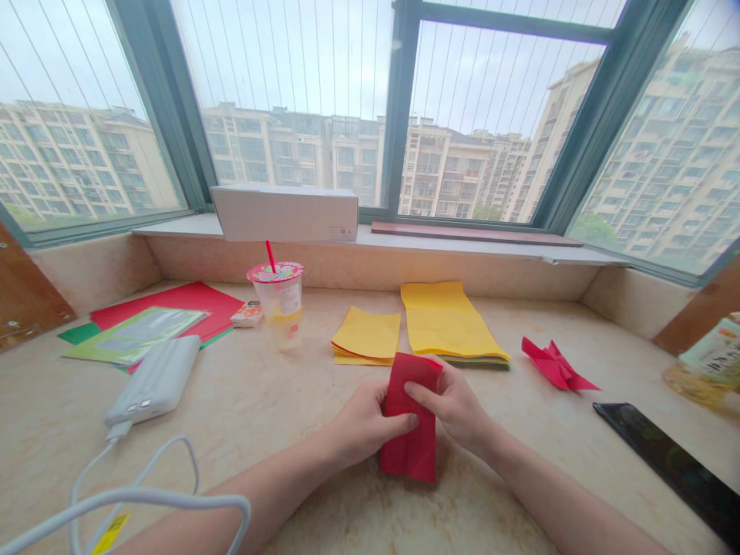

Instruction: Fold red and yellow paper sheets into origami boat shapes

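A folded strip of red paper [409, 455] is held upright between my two hands, low in the middle of the head view. My left hand [367, 424] grips its left edge, with the thumb lying across the front. On the upper right edge my right hand [454, 401] is closed, its thumb pressed on the paper's face. The fingers behind the sheet are mostly hidden. Just beyond lie a small stack of yellow paper [367, 333] and a larger yellow stack [448, 320]. A folded red paper figure [556, 366] rests on the right.
A plastic cup with a red straw [283, 301] stands left of centre. Red sheets [196, 304], a white power bank [156, 378] and its cable [156, 497] are on the left. A black phone [664, 462] and a jar [711, 366] are at right. A white box [283, 216] sits on the sill.
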Demonstrator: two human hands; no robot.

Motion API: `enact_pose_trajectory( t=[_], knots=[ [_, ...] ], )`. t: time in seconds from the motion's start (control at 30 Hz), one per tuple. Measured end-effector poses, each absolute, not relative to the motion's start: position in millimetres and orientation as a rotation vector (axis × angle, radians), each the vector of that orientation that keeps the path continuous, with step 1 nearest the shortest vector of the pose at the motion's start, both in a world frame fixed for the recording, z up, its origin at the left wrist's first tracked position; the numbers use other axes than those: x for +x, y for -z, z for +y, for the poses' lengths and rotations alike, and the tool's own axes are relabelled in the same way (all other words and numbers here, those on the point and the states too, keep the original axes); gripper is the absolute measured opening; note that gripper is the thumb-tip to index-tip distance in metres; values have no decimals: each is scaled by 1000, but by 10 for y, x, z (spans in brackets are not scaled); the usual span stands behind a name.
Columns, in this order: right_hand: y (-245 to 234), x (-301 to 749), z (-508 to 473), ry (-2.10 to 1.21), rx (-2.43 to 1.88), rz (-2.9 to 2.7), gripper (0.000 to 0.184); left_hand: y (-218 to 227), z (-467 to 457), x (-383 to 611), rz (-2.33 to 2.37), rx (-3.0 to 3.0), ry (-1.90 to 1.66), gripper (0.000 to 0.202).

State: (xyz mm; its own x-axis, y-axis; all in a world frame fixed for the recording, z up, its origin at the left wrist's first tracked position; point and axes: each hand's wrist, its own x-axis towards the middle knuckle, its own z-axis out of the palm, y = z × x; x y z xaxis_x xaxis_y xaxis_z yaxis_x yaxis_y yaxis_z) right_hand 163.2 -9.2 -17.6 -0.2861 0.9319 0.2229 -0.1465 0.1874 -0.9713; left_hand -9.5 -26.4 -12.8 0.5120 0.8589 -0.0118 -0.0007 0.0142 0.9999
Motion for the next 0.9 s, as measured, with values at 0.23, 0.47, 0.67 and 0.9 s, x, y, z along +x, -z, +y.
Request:
enact_pose_trajectory(
  t=[0.23,0.47,0.67,0.9],
  knots=[
    [104,1717,-94,-1081,-769,-1667,12,90,-253,-85,785,1353,-861,31],
    [55,1793,-139,-1084,-788,-1909,30,23,-247,-82,783,1276,-975,43],
    [140,1746,-71,-1072,-837,-1753,17,64,-249,-72,797,1244,-922,49],
    [177,1756,-87,-1233,-847,-1601,18,30,-249,-108,816,1378,-883,43]
  ],
)
